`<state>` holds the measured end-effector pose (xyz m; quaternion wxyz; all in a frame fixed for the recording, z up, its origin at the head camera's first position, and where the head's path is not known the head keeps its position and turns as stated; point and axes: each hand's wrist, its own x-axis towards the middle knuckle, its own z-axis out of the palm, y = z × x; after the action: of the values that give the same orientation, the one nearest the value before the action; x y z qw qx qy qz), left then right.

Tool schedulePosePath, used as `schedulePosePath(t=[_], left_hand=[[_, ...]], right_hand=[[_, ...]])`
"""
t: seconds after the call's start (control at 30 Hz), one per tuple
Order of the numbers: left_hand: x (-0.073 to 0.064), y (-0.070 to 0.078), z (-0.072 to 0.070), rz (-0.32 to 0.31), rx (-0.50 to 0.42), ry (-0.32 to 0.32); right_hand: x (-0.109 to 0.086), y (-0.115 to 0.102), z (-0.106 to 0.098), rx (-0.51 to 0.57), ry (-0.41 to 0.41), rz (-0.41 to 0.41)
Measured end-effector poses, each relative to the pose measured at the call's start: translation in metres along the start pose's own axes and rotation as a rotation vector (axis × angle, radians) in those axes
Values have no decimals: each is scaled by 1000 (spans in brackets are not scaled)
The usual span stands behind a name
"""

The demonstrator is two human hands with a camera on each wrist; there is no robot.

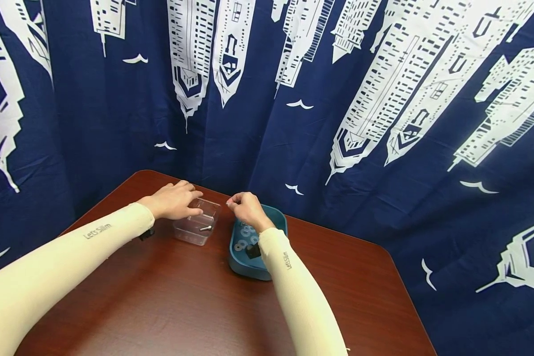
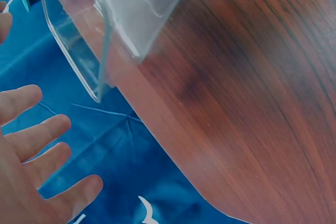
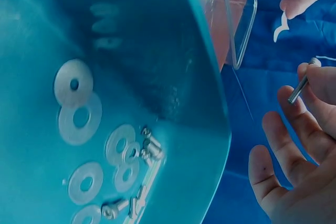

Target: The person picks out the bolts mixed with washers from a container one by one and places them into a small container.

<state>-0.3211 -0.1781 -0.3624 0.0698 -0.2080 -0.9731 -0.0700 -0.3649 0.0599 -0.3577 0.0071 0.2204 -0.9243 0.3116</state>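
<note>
My right hand (image 1: 249,210) pinches a small metal bolt (image 3: 300,86) between thumb and index finger, its other fingers loosely spread, above the far left side of a blue-green bin (image 1: 244,269). Inside that bin lie flat round washers (image 3: 79,119) and several loose socket-head bolts (image 3: 152,148). Just to the left is a clear plastic box (image 1: 189,236) with one bolt (image 1: 206,228) lying in it. Fingers apart, my left hand (image 1: 173,200) reaches over the far left edge of the box and holds nothing.
Both containers stand near the back edge of a brown wooden table (image 1: 160,296). Right behind it hangs a dark blue curtain (image 1: 249,123) with white building shapes. Cream sleeves cover both forearms, and each wrist carries a small black camera.
</note>
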Motion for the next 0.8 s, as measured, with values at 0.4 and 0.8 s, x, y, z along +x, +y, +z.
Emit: schedulePosePath(t=[0.4,0.8], left_hand=[[-8,-16,11,-14,13,20],[-18,-27,18,-33,-10,4]], right_hand=[[7,-10,18,9,0,-16],[10,-22,28,15,-28,-1]])
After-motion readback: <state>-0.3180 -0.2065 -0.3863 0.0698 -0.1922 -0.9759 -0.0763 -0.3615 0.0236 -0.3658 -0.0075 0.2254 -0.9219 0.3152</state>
